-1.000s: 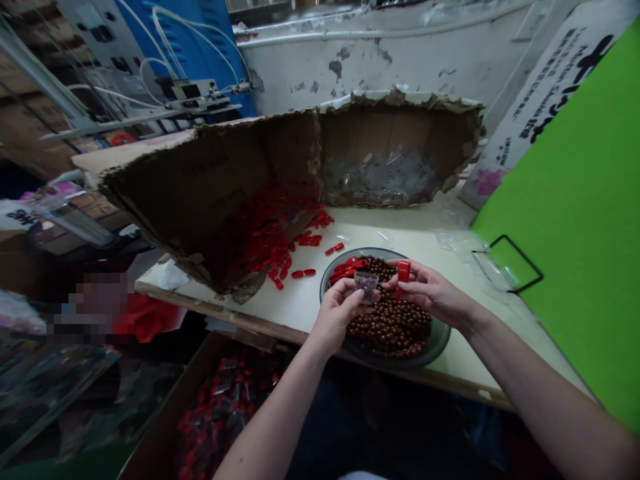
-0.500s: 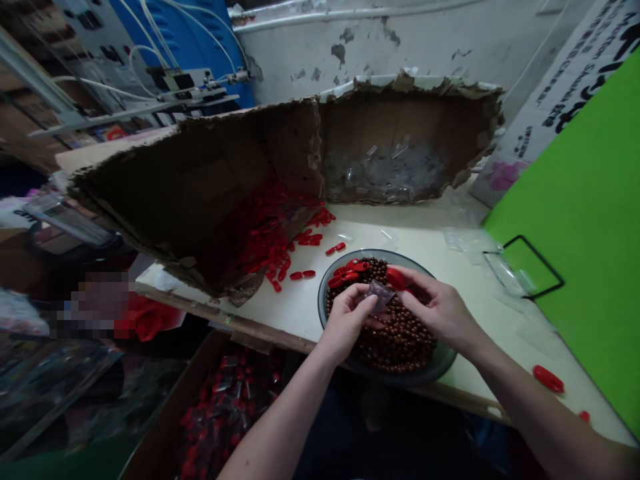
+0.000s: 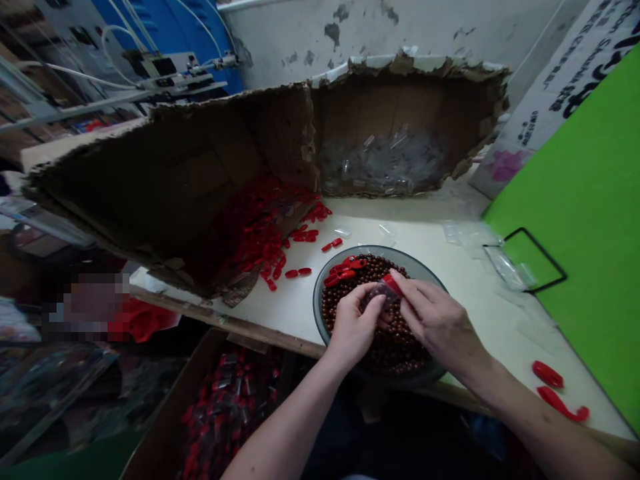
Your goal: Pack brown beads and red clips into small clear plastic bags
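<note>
My left hand (image 3: 357, 320) pinches a small clear plastic container (image 3: 381, 293) between thumb and fingers. On its open end sits a red cap (image 3: 393, 287), which my right hand (image 3: 433, 313) grips from the right. Cap and container touch; how firmly they are joined I cannot tell. Both hands are over a grey bowl (image 3: 435, 273) of round brown beads (image 3: 370, 272). Several red caps (image 3: 345, 270) lie on the beads at the bowl's back left.
A torn cardboard box (image 3: 200, 153) behind holds red caps (image 3: 255, 233) at left and clear containers (image 3: 390, 163) at right. Below the table edge, another box holds red-capped containers (image 3: 235, 400). A green board (image 3: 585, 247) stands right, near loose red pieces (image 3: 547, 375).
The red cap in my right hand has moved left and down onto the clear container. The view has shifted slightly, showing more of the red piece at lower right.
</note>
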`<state>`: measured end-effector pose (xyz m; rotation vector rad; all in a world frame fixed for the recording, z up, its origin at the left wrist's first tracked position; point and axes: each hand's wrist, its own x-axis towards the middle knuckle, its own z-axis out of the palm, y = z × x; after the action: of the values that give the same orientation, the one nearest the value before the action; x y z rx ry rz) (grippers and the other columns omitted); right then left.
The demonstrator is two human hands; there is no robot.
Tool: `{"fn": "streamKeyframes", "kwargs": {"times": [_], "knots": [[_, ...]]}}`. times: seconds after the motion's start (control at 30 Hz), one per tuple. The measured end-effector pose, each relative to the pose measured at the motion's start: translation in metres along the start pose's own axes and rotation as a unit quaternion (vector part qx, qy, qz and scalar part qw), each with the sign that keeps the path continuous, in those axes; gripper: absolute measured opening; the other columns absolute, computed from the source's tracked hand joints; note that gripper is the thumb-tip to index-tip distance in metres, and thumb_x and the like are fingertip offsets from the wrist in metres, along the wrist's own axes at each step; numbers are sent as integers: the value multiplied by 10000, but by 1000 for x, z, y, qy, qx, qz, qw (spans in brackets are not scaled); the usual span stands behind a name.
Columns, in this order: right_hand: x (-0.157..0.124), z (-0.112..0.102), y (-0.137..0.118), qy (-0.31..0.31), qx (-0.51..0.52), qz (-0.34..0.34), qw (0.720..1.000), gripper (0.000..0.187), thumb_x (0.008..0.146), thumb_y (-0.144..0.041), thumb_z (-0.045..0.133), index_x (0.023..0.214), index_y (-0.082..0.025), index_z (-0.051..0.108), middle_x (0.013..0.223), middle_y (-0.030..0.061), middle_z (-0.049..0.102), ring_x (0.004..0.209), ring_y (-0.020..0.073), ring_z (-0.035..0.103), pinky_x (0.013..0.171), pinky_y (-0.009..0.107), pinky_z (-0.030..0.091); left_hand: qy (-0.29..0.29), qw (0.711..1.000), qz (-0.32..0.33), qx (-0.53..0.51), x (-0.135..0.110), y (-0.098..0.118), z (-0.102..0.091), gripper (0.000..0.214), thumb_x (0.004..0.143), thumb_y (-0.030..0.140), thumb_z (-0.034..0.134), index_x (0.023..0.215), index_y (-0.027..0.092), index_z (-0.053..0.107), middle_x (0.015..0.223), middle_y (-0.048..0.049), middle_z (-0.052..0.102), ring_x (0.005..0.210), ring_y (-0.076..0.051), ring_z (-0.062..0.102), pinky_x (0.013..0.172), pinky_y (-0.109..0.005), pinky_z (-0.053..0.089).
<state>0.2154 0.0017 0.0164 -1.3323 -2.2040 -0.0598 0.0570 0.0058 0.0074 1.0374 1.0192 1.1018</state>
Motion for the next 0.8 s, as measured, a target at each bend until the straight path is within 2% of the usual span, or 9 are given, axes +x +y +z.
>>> {"fn": "streamKeyframes", "kwargs": {"times": [0.17,0.3,0.4,0.53,0.67,0.8], "knots": [[4,-7,-1,11,67,-7,998,469,907,-122,479,1367,-205,512,1135,76,675,1008,200,648,921,339,528,-28,1000,-7,12,1,4,-7,312,848,285,581,1107,118,627,745,-17,648,586,-89,585,590,-214,522],[-5,1,-6,18,37,-19,999,533,902,-89,468,1428,-165,423,1199,111,637,1071,214,617,968,358,502,-46,999,-15,-18,-1,0,-9,330,850,282,580,1128,109,624,736,-17,640,584,-88,579,569,-204,505],[-13,11,-14,42,-8,-16,999,604,883,-59,465,1469,-132,341,1243,145,600,1101,234,591,990,382,483,-33,998,-24,-48,-3,-7,-4,324,847,281,580,1113,101,626,719,-19,634,576,-91,574,546,-204,491],[-19,21,-18,58,-3,4,998,616,866,-37,449,1463,-154,354,1230,136,603,1094,238,588,983,393,484,-19,998,-31,-44,-6,-11,-2,331,846,302,583,1098,90,626,665,-12,611,555,-93,559,523,-203,476],[-17,14,-9,0,109,31,994,557,896,-70,424,1432,-217,417,1208,100,615,1104,212,590,994,392,475,-45,998,-38,-20,-4,-9,-12,342,840,332,600,1080,89,620,665,-11,607,554,-94,568,513,-196,469],[-3,-13,9,-140,240,37,960,485,920,-213,494,1400,-280,468,1286,77,590,1142,213,583,991,396,474,-85,993,-59,-49,-3,-7,-26,355,826,362,625,1057,93,614,735,-31,635,542,-82,571,492,-181,450]]}}
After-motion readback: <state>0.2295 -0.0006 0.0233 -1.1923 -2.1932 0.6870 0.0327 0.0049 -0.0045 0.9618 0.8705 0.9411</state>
